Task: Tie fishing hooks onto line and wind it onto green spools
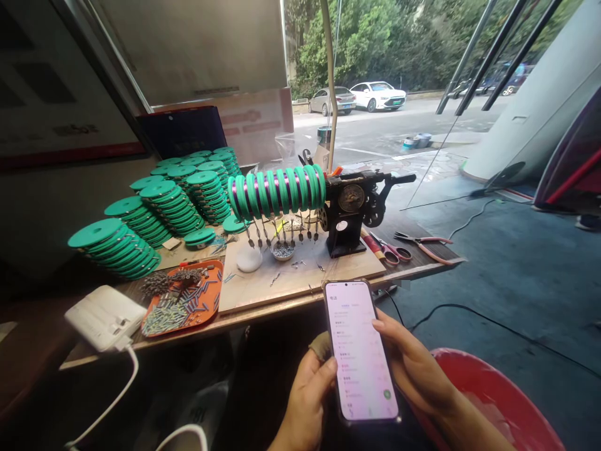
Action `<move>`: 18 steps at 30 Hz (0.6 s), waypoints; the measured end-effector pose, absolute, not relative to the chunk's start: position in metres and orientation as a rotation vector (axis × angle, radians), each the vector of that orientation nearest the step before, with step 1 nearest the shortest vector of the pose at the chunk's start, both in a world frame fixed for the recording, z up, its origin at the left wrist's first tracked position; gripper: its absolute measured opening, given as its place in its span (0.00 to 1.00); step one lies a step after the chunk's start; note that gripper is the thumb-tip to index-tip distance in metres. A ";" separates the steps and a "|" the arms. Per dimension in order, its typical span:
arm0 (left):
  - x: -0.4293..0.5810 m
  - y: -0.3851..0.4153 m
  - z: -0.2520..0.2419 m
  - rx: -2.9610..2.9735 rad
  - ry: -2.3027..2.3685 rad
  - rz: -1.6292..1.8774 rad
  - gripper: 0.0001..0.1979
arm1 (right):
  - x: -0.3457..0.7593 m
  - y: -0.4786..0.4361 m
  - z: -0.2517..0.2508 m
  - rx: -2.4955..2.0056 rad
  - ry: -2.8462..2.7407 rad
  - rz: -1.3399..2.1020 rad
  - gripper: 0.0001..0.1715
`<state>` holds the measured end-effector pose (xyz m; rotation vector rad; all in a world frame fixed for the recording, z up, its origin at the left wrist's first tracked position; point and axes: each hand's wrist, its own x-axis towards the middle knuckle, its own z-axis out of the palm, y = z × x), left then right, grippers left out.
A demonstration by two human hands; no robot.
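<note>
A smartphone (360, 351) with a lit white screen is held below the table's front edge. My left hand (307, 394) wraps its lower left side, with one bandaged fingertip beside the phone. My right hand (416, 369) cups the right side, and its thumb rests on the screen. Above, on a wooden board (300, 269), a black hand-crank winder (357, 207) carries a row of green spools (277, 188) wound with purple line.
Stacks of green spools (154, 216) fill the table's left. An orange tray (181, 300) holds small metal parts. A white power bank (103, 316) with a cable lies at the left edge. Scissors (392, 249) and pliers (422, 241) lie right. A red basin (493, 401) stands below right.
</note>
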<state>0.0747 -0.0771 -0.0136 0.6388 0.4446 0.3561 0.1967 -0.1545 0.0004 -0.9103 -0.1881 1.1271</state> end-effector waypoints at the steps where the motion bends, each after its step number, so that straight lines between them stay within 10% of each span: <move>1: 0.075 -0.077 -0.013 0.634 0.446 0.362 0.15 | 0.197 -0.156 0.000 -0.908 -0.201 1.140 0.17; 18: 0.076 -0.075 -0.012 0.561 0.503 0.425 0.16 | 0.184 -0.168 -0.012 -0.889 -0.247 1.230 0.25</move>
